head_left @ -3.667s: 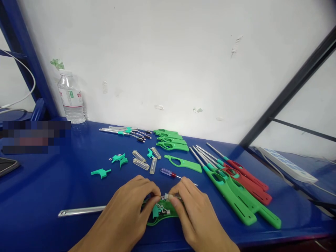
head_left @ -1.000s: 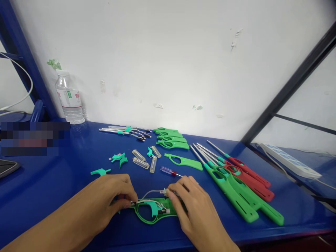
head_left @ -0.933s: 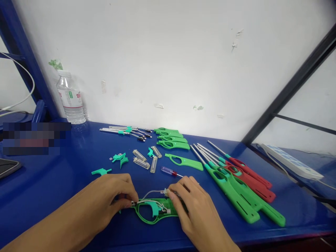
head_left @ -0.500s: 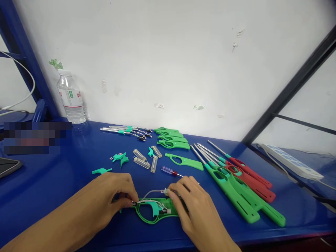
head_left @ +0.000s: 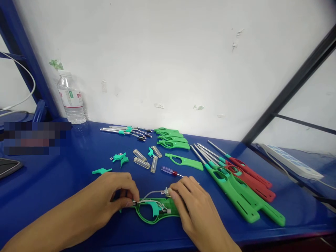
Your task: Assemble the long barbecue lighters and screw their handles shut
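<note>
On the blue table before me lies an open green half shell of a stick lighter, with a teal trigger, white wires and a dark igniter inside. My left hand pinches the end of the metal tube at the shell's narrow end; most of that tube is hidden. With curled fingers, my right hand grips a fuel tank over the shell's wide end. Only the tank's valve end shows, and a thin clear hose runs from it towards my left fingers.
Behind my hands lie a screwdriver, several clear fuel tanks and teal triggers. Farther back are metal tubes with wires and green shells. Assembled lighters lie at right; a water bottle stands left.
My right hand has shifted very slightly to the right with the tank's valve end. My left hand keeps its pinch nearly in place.
</note>
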`<state>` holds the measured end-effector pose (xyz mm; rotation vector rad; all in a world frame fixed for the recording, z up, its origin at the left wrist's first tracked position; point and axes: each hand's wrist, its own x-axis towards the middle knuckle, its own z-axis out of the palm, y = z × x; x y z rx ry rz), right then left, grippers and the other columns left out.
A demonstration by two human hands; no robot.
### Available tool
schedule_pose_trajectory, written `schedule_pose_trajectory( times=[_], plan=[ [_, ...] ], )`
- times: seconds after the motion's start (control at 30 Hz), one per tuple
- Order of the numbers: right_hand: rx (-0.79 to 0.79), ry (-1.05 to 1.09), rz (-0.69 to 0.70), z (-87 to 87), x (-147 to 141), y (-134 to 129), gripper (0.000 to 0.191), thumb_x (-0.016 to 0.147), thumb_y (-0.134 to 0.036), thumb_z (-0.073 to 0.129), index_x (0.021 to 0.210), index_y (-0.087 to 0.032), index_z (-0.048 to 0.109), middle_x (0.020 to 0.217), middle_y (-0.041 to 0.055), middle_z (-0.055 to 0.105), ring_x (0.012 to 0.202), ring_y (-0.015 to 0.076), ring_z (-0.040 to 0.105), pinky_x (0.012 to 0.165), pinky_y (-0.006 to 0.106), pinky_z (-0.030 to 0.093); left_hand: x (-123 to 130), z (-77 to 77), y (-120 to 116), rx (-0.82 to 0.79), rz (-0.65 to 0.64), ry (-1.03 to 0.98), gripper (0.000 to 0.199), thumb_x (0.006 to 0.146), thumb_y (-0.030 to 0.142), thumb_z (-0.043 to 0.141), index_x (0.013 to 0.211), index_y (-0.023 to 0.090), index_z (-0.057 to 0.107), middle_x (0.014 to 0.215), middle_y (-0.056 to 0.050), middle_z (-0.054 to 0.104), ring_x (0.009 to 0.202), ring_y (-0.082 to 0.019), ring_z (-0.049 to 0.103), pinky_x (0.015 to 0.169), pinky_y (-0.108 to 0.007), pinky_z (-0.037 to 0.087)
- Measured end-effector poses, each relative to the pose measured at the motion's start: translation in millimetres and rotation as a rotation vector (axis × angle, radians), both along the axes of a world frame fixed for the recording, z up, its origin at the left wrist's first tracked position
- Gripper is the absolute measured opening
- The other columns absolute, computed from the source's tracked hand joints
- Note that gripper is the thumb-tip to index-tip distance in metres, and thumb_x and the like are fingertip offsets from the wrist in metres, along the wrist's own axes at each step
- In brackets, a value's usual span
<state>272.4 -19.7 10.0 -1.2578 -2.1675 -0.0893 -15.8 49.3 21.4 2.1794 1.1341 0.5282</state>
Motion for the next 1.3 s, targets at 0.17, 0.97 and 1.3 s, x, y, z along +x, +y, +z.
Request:
schedule_pose_trajectory(
  times=[0.17,0.97,1.3],
  plan=[
    [-0.006,0.008,-0.001,-1.2,0,0,0.033,0.128,-0.03,0.038,0.112,-0.029,0.066,0.102,0.0001,0.076,0.088,0.0254,0.072,0.089,0.041,0.054,-1,2.0,-1,-0.056,-0.008,-0.008,0.019,0.092,0.027,0.066,0.09,0.032,0.084,0.088,0.003,0.072,0.072,-0.016,0.061,0.06,-0.026,0.04],
    [-0.032,0.002,-0.012,-1.4,0,1,0.037,0.128,-0.029,0.036,0.106,-0.028,0.066,0.096,0.0002,0.074,0.086,0.0258,0.071,0.093,0.044,0.054,1,1.2,-2,-0.063,0.013,-0.006,0.02,0.096,0.036,0.068,0.086,0.033,0.086,0.084,0.003,0.066,0.066,-0.015,0.053,0.066,-0.025,0.049],
    [-0.081,0.077,0.039,-4.9,5,1,0.032,0.127,-0.03,0.044,0.12,-0.029,0.075,0.108,-0.0002,0.081,0.095,0.0244,0.075,0.104,0.044,0.053,-2,-12.9,-2,0.119,0.0,-0.014,0.026,0.093,0.023,0.062,0.08,0.031,0.084,0.079,0.002,0.065,0.061,-0.015,0.05,0.072,-0.026,0.052]
  ],
)
